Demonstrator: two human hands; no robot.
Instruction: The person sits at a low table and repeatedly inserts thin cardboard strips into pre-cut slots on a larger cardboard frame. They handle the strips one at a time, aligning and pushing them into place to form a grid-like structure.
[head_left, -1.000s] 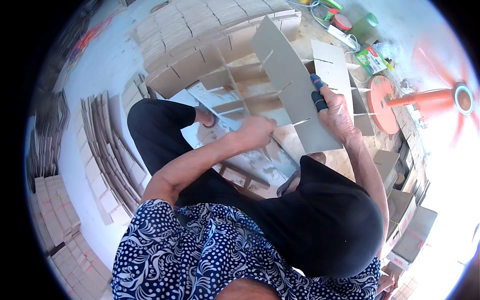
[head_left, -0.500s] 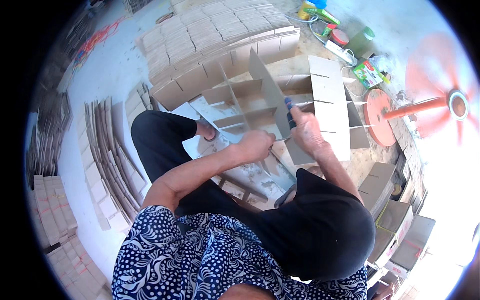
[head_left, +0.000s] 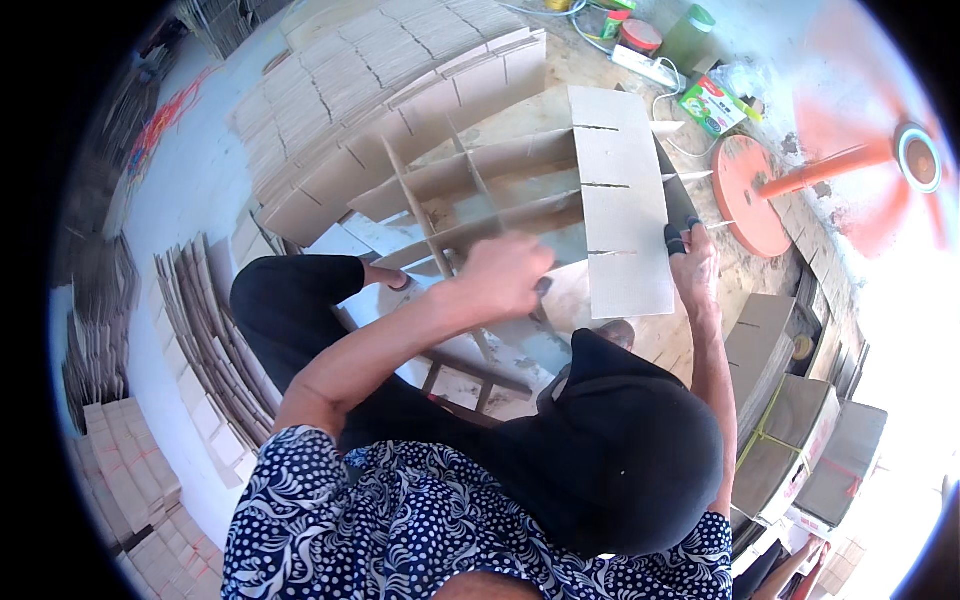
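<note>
A grid of interlocked brown cardboard dividers [head_left: 545, 150] lies in front of me, with long strips crossed by slotted pieces. At its right end stands a broad, pale slotted cardboard panel [head_left: 625, 225], tilted so its face shows, with another darker panel behind it. My right hand [head_left: 697, 272], dark covers on its fingertips, is closed at the edge of these right-hand panels. My left hand [head_left: 500, 275] is curled and blurred over the near strip of the grid, a dark tip showing at its thumb side. What its fingers hold is hidden.
A long stack of cardboard pieces [head_left: 350, 100] lies behind the grid. More stacks [head_left: 205, 350] stand on the left floor. An orange fan [head_left: 830, 180], a power strip [head_left: 645, 68] and a green box [head_left: 713, 105] are at right. Tied cartons [head_left: 785, 445] sit lower right.
The tall tilted divider in the middle now sits lower, level with the grid. My right hand has let go of it and moved right to the end panels. The view has shifted slightly.
</note>
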